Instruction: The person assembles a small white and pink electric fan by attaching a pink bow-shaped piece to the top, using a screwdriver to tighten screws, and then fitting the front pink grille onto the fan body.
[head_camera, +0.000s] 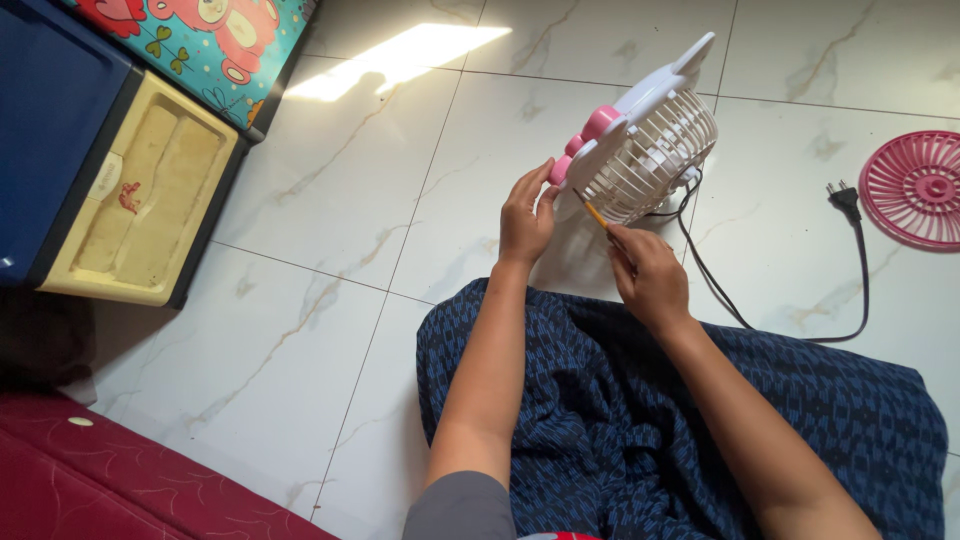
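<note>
On floor: left hand grips white fan; right hand holds screwdriver against grille.

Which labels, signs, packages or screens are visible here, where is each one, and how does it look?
Sticker: on the yellow drawer front, far left; small, red.
Picture panel: top left, above the drawer; teal with pink and red cartoon shapes and green clovers.
No packages or screens in view.

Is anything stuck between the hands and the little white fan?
Nothing visible is in the way. The left hand already touches the white fan at its frame, and the right hand holds a thin orange tool whose tip meets the grille.
</note>
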